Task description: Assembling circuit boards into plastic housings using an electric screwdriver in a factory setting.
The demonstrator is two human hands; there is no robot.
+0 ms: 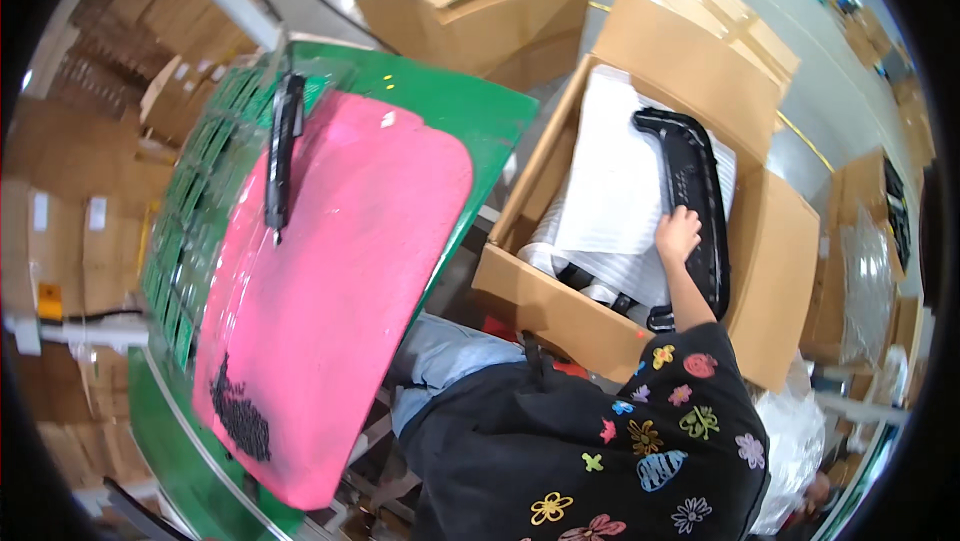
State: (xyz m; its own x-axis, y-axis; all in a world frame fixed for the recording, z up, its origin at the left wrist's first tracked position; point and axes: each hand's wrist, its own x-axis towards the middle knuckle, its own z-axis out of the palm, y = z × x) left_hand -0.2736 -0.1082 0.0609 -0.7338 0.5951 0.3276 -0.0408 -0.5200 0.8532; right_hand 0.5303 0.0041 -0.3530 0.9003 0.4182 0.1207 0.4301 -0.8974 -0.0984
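My right hand (679, 234) reaches into an open cardboard box (545, 303). Its fingers are closed on the inner edge of a long black curved plastic part (697, 191) with a bent upper end. Beneath that part lie white foam sheets (607, 166), and more black pieces peek out from under them near the box's front wall; what these are is hidden. My left hand does not show anywhere in the view.
Left of the box stands a green workbench (470, 101) with a pink mat (350, 271). A black electric screwdriver (285, 156) hangs above it. Small black screws (240, 416) lie heaped on the mat. Another carton (500, 21) stands behind; stacked boxes (70, 161) line the left.
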